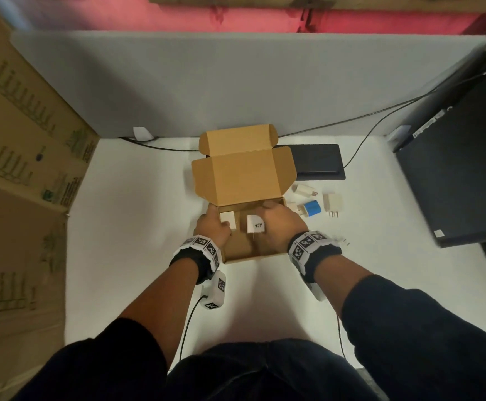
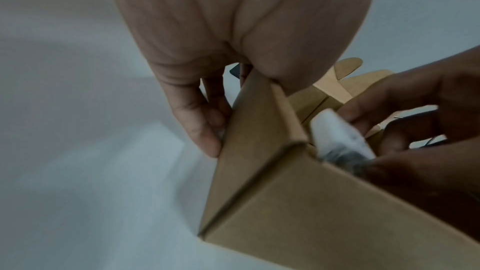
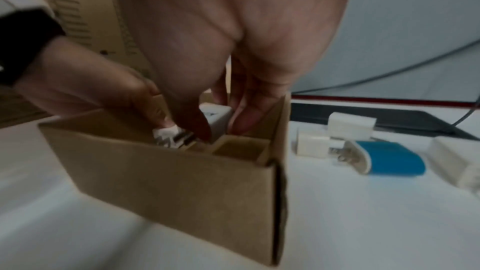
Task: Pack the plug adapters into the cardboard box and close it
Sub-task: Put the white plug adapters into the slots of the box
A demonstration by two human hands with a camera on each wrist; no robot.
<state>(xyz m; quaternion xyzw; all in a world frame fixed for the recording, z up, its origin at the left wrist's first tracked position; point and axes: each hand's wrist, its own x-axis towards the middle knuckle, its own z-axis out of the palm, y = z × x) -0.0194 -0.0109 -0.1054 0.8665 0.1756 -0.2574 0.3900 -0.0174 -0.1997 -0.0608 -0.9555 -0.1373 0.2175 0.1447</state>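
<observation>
The cardboard box (image 1: 253, 257) stands open in the middle of the white table, lid (image 1: 244, 175) tilted back. My left hand (image 1: 211, 227) pinches its left wall, fingers (image 2: 207, 130) outside and thumb over the rim. One white adapter (image 1: 226, 219) lies inside near that thumb. My right hand (image 1: 276, 224) reaches into the box (image 3: 182, 182) and grips a second white adapter (image 1: 255, 224), its body (image 3: 218, 117) between thumb and fingers, prongs toward me. Right of the box lie a blue adapter (image 1: 311, 209) and several cream or white ones (image 1: 333, 204).
A flat black device (image 1: 317, 162) lies behind the box, with cables running to the back wall. A black tower (image 1: 461, 169) fills the right side, and a large printed carton (image 1: 19, 140) stands at the left. Small metal prongs (image 1: 343, 241) lie by my right wrist.
</observation>
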